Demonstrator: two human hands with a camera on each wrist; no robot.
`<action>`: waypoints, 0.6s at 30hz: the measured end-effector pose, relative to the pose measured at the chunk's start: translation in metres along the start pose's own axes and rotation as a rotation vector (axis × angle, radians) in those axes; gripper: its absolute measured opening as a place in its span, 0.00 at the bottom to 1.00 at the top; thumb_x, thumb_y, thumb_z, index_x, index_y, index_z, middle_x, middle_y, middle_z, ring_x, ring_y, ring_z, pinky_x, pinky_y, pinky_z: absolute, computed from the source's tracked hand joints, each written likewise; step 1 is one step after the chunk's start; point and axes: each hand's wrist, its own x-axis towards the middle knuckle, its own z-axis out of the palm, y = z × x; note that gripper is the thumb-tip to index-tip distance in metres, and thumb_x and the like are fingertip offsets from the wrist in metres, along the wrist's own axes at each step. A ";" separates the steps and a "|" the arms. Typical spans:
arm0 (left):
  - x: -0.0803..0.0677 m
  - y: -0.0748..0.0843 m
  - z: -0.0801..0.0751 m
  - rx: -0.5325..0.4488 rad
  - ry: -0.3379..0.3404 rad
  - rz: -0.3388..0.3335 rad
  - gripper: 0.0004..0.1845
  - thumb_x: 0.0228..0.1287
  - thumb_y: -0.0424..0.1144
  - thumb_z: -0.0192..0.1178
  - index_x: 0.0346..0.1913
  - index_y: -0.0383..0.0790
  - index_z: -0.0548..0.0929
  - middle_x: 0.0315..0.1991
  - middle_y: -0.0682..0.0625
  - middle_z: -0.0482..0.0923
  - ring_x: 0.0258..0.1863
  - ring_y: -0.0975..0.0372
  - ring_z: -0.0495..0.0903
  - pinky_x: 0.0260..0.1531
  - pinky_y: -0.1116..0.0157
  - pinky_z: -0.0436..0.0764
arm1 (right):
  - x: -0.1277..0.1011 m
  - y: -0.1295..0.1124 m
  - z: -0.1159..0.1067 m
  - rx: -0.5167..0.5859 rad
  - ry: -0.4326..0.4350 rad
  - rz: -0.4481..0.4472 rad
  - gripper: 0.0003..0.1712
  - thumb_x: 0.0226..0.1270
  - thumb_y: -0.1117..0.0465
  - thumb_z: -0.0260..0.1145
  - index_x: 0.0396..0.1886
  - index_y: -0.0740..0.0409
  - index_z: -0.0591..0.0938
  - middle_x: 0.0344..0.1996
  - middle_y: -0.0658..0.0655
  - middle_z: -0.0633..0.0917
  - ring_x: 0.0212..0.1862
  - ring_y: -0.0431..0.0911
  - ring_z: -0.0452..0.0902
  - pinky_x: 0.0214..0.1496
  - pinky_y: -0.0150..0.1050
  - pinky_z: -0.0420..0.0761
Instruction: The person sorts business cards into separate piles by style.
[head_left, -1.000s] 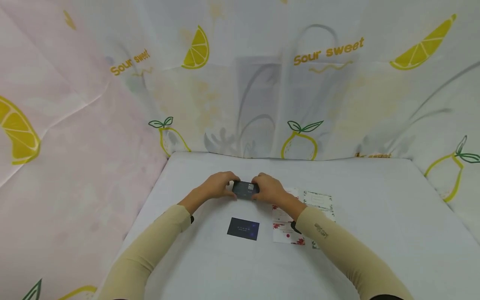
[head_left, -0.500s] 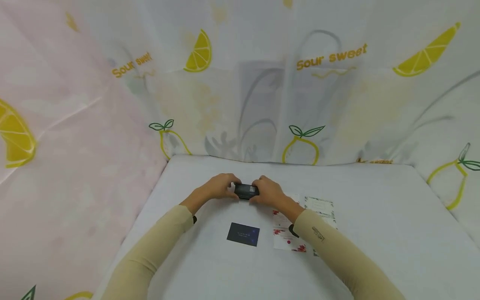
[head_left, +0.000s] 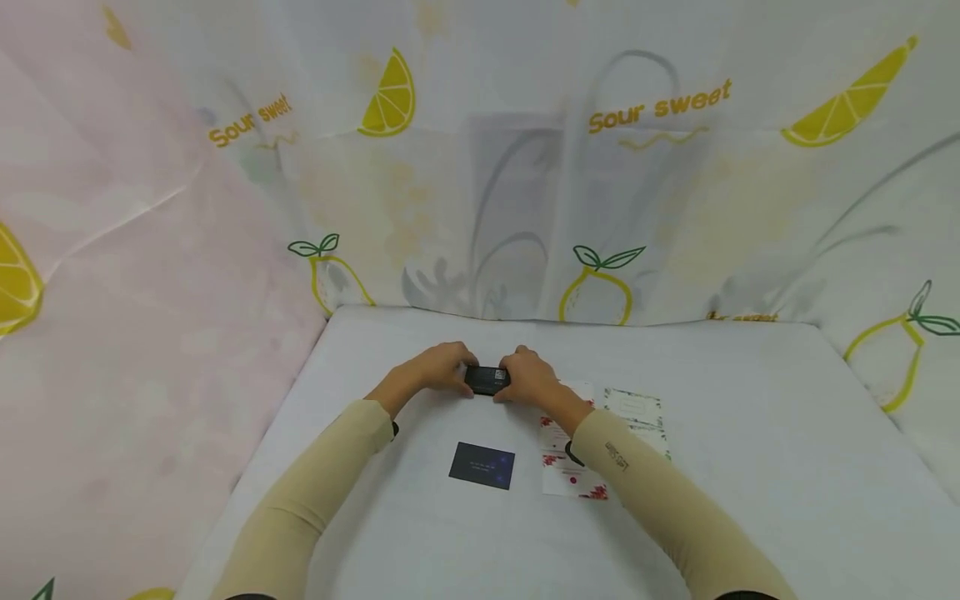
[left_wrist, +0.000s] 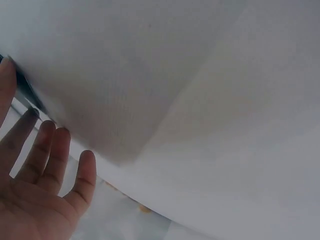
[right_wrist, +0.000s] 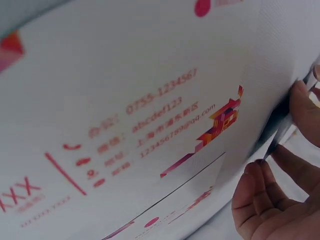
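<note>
Two hands, left hand (head_left: 433, 372) and right hand (head_left: 531, 379), fingers grasping dark card (head_left: 487, 379) over table (head_left: 750, 433); second dark card (head_left: 482, 465) at 6 o'clock

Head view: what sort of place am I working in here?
Probably a makeshift tabletop booth: a white table walled by lemon-print curtains, with printed cards laid out and both hands holding a dark card.

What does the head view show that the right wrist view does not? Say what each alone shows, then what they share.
Head view only: the left hand, the dark rectangular card lying flat on the table, the green-edged white cards and the lemon-print curtain.
Right wrist view only: the readable red print on the white card with red patterns.
Both: the right hand gripping the small dark stack of cards.
</note>
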 end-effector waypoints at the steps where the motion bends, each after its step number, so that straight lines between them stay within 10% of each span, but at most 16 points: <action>1: 0.000 0.000 0.001 0.000 -0.003 -0.001 0.31 0.49 0.46 0.78 0.57 0.38 0.83 0.55 0.45 0.80 0.56 0.54 0.79 0.60 0.56 0.75 | 0.000 -0.001 0.000 -0.003 -0.005 0.005 0.32 0.52 0.46 0.79 0.53 0.58 0.83 0.46 0.58 0.78 0.44 0.49 0.74 0.48 0.46 0.79; 18: -0.003 -0.006 0.005 0.021 0.016 0.060 0.30 0.52 0.44 0.76 0.59 0.36 0.81 0.54 0.45 0.80 0.50 0.56 0.78 0.56 0.57 0.76 | -0.002 0.000 -0.006 0.043 -0.051 0.033 0.30 0.51 0.53 0.80 0.49 0.66 0.82 0.43 0.59 0.79 0.42 0.48 0.74 0.51 0.44 0.77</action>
